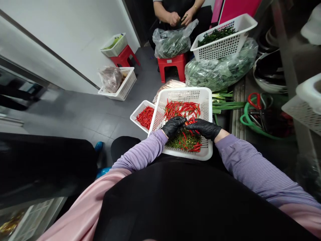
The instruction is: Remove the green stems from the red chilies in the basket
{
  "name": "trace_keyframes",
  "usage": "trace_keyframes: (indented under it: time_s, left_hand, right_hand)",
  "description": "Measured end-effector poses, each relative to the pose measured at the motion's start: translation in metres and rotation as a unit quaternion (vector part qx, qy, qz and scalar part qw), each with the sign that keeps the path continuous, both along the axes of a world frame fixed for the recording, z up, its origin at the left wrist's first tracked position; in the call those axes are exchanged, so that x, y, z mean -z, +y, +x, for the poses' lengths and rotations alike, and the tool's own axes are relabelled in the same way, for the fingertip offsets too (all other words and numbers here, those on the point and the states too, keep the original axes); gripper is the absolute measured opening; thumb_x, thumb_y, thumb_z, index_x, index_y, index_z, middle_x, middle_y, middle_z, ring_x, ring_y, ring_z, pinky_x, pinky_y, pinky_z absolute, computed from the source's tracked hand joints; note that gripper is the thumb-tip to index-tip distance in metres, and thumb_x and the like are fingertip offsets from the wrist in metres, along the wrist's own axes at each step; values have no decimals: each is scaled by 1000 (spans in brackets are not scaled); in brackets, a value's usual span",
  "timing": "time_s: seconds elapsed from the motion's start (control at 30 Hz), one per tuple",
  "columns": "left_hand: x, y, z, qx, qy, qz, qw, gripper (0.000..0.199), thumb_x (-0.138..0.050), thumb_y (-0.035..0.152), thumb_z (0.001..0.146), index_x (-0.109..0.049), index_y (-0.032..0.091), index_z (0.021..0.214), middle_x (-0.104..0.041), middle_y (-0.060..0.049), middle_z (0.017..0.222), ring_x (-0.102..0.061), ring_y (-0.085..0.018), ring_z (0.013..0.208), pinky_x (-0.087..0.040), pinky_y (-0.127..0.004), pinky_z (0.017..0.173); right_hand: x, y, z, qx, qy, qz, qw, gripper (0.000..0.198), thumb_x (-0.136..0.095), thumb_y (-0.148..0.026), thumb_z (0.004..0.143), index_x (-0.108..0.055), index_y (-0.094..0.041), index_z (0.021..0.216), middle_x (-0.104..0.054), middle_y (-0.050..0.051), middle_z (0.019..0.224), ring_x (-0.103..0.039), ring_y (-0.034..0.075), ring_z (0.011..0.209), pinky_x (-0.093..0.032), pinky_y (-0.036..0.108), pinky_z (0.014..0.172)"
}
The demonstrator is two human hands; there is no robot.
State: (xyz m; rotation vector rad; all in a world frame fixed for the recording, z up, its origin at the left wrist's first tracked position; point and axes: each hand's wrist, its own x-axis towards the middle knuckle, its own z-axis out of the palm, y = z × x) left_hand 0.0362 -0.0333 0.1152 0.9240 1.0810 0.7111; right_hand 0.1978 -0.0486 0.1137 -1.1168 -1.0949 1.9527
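— So what is held between the two black-gloved hands?

— A single thin red chilli pepper (188, 123) is pinched between them: the left hand (173, 126) is closed on one end, the right hand (206, 129) on the other, fingertips almost touching.

— And where is that grip placed?

— Over the near half of a large white perforated plastic basket (205, 100) rested on the lap. Just under the grip a heap of green stems mixed with red chillies (185, 142) is seen; beyond the grip, loose red chillies (182, 108) are spread.

— Anything beside it?

— A smaller white perforated basket of red chillies (144, 116) is set left of the grip, touching the big one. Farther off, another person's hands (179, 17) are seen above a clear bag of greens (173, 42).
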Motion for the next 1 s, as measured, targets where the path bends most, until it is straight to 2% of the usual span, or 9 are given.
trace_keyframes:
  time_s: [0.1,0.2,0.33,0.4,0.53,0.7,0.77,0.83,1.0]
  left_hand:
    - [2,-3,-2,42,170,158,972,27,-67,35,79,-53,15,66,-52,2,61,-49,-9,58,-41,-22,58]
    - [10,-3,-13,126,402,297,857,13,-56,27,86,-64,17,84,-63,-4,88,-58,-16,88,-45,-27,81]
    - [33,3,-31,278,608,233,706,41,-62,20,78,-60,19,119,-54,-12,129,-54,-24,112,-46,-33,90]
    - [48,5,-33,328,630,247,659,48,-63,21,77,-57,19,125,-50,-12,136,-50,-27,118,-45,-36,93]
    - [70,9,-17,399,604,348,596,35,-49,21,87,-62,17,119,-57,-13,128,-46,-28,122,-40,-42,96]
    - [63,12,-6,490,588,358,534,28,-53,20,83,-69,11,104,-67,-16,108,-57,-30,109,-39,-45,93]
    - [50,12,-10,501,573,361,538,28,-53,23,83,-70,12,102,-68,-16,106,-60,-29,102,-43,-41,87]
    - [35,12,-14,492,546,342,585,29,-51,28,85,-70,15,101,-69,-13,103,-63,-26,94,-45,-36,79]
    - [18,1,-23,349,415,231,808,19,-52,30,84,-68,19,82,-67,-2,75,-60,-14,69,-45,-25,68]
  right_hand:
    - [4,-3,0,-25,-36,-23,999,38,-81,-40,53,-51,-17,48,-45,-5,41,-35,7,42,-28,24,43]
    - [8,-2,2,-26,-40,-56,997,38,-76,-41,57,-49,-18,45,-42,-5,38,-34,7,38,-25,23,39]
    - [10,7,9,79,-39,-58,994,25,-75,-32,57,-56,-16,51,-55,0,46,-43,8,40,-30,22,38]
    - [11,13,14,139,-25,-56,988,22,-75,-29,57,-57,-16,55,-56,0,48,-45,9,40,-32,23,37]
    - [14,21,20,203,-4,-61,977,27,-77,-26,57,-52,-17,58,-50,-3,47,-43,9,39,-35,23,38]
    - [16,21,29,204,-122,9,971,22,-70,-29,65,-50,-20,65,-52,-2,54,-45,11,46,-39,25,45]
    - [18,21,30,161,-190,51,967,23,-70,-29,63,-50,-20,64,-51,-3,54,-43,11,47,-38,25,47]
    - [21,19,27,79,-258,81,959,23,-72,-26,58,-50,-20,62,-51,-2,54,-42,11,49,-36,25,49]
    - [27,8,11,-116,-306,152,933,18,-70,-28,52,-52,-23,53,-57,3,57,-51,19,58,-45,33,60]
